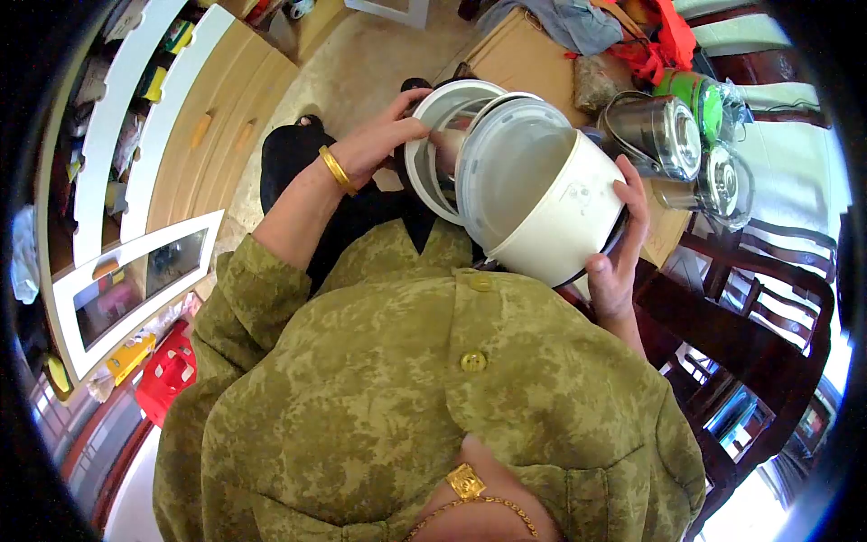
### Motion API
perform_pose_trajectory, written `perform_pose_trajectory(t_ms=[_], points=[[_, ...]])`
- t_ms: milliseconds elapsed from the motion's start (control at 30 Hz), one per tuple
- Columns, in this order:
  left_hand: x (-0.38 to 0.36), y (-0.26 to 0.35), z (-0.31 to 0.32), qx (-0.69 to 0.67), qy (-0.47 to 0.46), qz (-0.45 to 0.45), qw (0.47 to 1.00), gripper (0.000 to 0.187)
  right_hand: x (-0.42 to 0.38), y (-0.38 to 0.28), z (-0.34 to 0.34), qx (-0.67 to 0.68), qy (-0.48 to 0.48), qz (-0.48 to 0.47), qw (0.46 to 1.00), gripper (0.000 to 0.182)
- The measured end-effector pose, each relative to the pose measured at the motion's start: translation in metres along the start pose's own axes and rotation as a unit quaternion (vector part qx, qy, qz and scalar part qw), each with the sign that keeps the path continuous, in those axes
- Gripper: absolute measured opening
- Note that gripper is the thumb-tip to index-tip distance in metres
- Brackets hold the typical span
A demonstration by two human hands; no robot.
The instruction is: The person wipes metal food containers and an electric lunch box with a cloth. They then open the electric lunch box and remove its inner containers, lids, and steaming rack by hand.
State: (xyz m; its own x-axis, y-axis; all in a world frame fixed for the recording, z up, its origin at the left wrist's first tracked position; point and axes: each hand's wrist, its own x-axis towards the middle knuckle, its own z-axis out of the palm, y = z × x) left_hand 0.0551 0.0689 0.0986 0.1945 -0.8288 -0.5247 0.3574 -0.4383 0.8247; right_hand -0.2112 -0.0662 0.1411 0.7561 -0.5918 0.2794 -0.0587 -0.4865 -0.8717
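A white round pot (555,221) lies tilted at the front of my body, its mouth facing up and left. A translucent plastic container (483,163) sits in its opening. My right hand (623,239) holds the pot's right side, thumb below and fingers above, curved around it. Left of the pot is a white-rimmed round container (423,185) with a shiny metal inside. My left hand (384,144), a gold bangle on its wrist, grips the upper left rim of that container, with some fingertips hidden inside or behind it.
Lidded metal pots (664,135) and a green container (691,95) stand at the upper right, near a cardboard box (519,63). Dark wooden chairs (768,343) are on the right. A wooden cabinet (212,126) and a red plastic basket (167,370) are on the left.
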Motion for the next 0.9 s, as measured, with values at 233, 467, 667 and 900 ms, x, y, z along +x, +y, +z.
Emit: perform_pose_trajectory(t_ms=[233,467,667,900], points=[[0.004,-0.029,0.0,-0.106,0.045,-0.001,0.993,0.055,-0.005,0.0,-0.006,0.013,-0.02,0.128,0.991,0.083],[0.033,-0.039,-0.002,-0.144,0.053,0.006,0.988,0.058,0.004,0.005,-0.038,-0.058,-0.127,0.15,0.979,0.085],[0.06,0.022,0.026,-0.122,0.097,0.012,0.988,0.046,0.014,0.014,-0.071,-0.07,-0.229,0.133,0.962,0.096],[0.127,0.039,0.033,-0.166,0.072,0.005,0.983,0.045,0.02,0.004,-0.091,0.019,-0.281,0.287,0.915,0.093]])
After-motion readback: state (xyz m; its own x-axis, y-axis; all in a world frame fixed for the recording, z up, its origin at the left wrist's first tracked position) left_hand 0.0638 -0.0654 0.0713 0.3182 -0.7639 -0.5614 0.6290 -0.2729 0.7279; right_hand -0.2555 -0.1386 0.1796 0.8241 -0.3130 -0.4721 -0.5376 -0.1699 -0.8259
